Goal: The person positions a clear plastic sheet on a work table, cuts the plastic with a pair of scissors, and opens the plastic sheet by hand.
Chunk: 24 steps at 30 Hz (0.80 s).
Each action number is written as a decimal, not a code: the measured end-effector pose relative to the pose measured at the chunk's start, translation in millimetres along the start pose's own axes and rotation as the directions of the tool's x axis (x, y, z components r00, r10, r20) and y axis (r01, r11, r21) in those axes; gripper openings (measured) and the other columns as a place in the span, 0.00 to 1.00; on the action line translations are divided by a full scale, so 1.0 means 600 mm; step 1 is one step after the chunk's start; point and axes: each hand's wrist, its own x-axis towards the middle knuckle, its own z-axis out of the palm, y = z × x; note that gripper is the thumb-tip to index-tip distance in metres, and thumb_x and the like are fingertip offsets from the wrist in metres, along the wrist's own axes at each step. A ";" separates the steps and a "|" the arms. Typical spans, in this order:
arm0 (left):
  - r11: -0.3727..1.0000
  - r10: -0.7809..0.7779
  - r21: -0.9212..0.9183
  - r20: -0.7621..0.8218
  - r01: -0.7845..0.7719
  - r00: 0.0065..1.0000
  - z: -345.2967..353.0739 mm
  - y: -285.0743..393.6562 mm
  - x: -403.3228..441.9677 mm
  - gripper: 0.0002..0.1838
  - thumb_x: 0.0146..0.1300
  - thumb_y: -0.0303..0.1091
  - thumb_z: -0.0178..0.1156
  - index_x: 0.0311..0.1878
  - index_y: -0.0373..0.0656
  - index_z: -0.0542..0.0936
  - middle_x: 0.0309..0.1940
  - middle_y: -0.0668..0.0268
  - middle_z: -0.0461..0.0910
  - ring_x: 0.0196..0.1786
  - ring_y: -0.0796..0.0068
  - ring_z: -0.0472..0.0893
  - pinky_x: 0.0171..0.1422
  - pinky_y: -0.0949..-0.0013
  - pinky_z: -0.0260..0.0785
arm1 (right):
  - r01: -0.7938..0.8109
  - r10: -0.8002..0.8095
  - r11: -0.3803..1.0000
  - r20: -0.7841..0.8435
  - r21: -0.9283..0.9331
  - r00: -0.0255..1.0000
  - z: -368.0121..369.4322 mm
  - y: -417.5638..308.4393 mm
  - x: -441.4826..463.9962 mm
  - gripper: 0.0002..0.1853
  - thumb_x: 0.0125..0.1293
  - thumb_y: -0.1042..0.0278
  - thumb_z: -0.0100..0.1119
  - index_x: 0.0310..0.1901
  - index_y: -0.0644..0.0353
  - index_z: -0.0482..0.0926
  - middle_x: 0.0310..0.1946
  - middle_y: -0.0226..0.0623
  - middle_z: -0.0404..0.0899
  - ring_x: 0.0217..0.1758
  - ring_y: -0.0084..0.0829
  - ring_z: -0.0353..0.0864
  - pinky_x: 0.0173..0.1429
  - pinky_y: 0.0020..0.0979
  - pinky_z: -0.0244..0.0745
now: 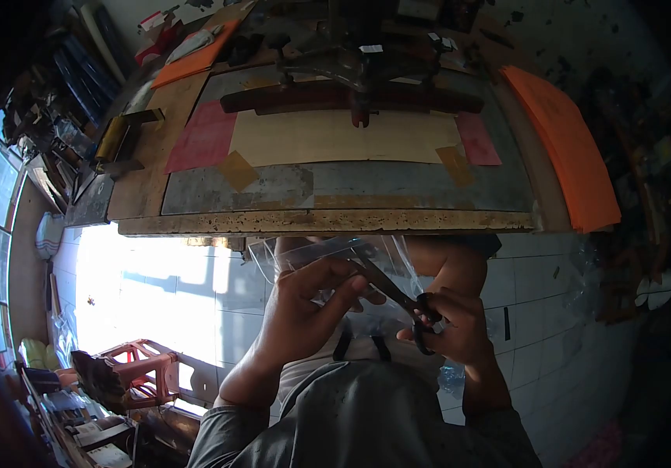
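Note:
Above my lap, my right hand (452,324) is closed round the dark handles of a pair of scissors (388,285). The blades point up and to the left, over a clear plastic sheet (327,251). My left hand (316,300) pinches the plastic between thumb and fingers, just left of the blades. Part of the sheet hangs behind the scissors, below the table's front edge. Whether the blades touch the plastic is too hard to tell.
Ahead stands a worktable (351,222) with a dark metal press frame (359,90) over a pale sheet (335,139). Orange sheets (573,152) lie at its right. A red stool (160,374) stands on the floor at the lower left.

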 end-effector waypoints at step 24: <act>0.998 0.024 0.066 -0.008 -0.024 1.000 0.003 -0.017 -0.007 0.09 0.72 0.29 0.65 0.49 0.35 0.83 0.37 0.62 0.89 0.44 0.78 0.87 0.51 0.70 0.78 | 0.112 -0.109 0.993 0.079 -0.033 0.991 -0.013 0.006 0.018 0.34 0.46 0.41 0.86 0.38 0.63 0.79 0.27 0.33 0.74 0.28 0.27 0.77 0.32 0.29 0.73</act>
